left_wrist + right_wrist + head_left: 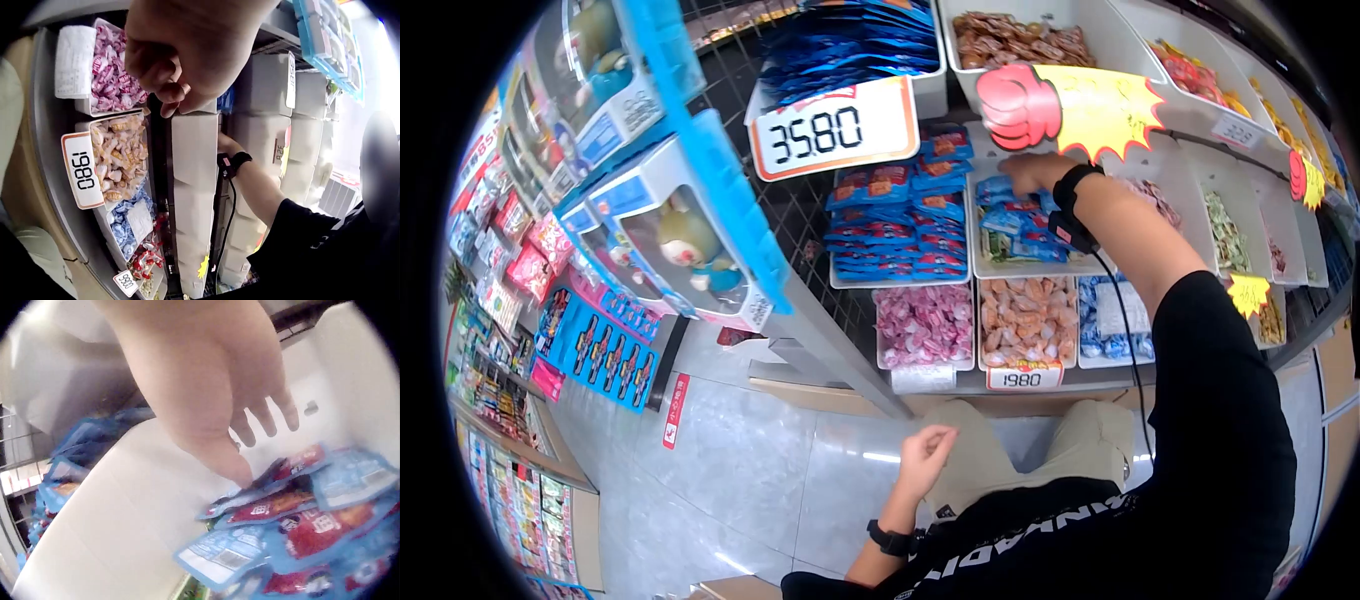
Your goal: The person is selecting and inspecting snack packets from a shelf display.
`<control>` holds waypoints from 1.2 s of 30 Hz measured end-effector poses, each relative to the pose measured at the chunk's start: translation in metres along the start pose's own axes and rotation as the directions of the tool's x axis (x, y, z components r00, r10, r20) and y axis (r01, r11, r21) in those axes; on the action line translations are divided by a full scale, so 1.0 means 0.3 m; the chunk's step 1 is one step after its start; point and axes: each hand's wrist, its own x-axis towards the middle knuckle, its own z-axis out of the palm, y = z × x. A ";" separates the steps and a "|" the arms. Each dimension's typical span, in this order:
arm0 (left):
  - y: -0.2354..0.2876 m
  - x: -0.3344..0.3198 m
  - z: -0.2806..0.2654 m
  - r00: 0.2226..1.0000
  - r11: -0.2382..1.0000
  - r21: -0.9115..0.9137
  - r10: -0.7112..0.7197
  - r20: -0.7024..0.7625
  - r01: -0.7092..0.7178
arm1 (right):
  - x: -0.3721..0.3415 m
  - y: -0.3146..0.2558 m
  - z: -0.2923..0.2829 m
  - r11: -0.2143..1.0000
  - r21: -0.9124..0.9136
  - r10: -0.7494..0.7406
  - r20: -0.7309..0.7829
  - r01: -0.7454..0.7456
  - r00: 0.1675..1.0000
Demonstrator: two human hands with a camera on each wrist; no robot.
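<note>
My right hand point(1038, 174) reaches into a white bin point(106, 525) of small blue and red snack packets point(322, 531). In the right wrist view its fingers point down, spread and fairly straight, beyond the top packets. The thumb tip meets the edge of one packet, and nothing is gripped. Idle in front of my body, my left hand point(926, 462) hangs with loosely curled fingers and holds nothing. The left wrist view has this hand point(187, 50) in front of the lower row of candy bins.
Stacked blue packets point(900, 220) fill the bin to the left. Below are bins of pink candies point(923, 322) and orange-wrapped candies point(1028, 318). A price sign point(835, 130) and a yellow tag point(1105, 108) jut out above. Boxed toys point(680, 240) hang at left.
</note>
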 end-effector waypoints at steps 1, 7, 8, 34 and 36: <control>-0.018 0.001 -0.017 1.000 0.999 -0.033 -0.005 -0.016 0.004 | -0.004 -0.011 -0.008 1.000 0.029 0.000 0.002 0.000 1.000; -0.020 0.024 -0.037 0.999 0.997 -0.080 -0.013 -0.050 0.009 | 0.076 0.016 0.059 0.999 0.023 -0.023 -0.053 0.024 0.998; -0.020 0.025 -0.032 0.999 0.996 -0.087 -0.017 -0.043 0.014 | 0.083 0.011 0.055 1.000 0.014 0.008 -0.011 -0.008 1.000; 0.474 0.429 0.242 0.889 0.822 -0.350 0.448 -0.093 -0.450 | -0.689 -0.214 0.241 -0.450 0.859 0.146 -0.201 0.246 0.969; 0.488 0.472 0.158 0.878 0.836 -0.270 0.449 -0.166 -0.478 | -0.751 -0.228 0.236 -0.346 0.894 0.197 -0.226 0.283 0.954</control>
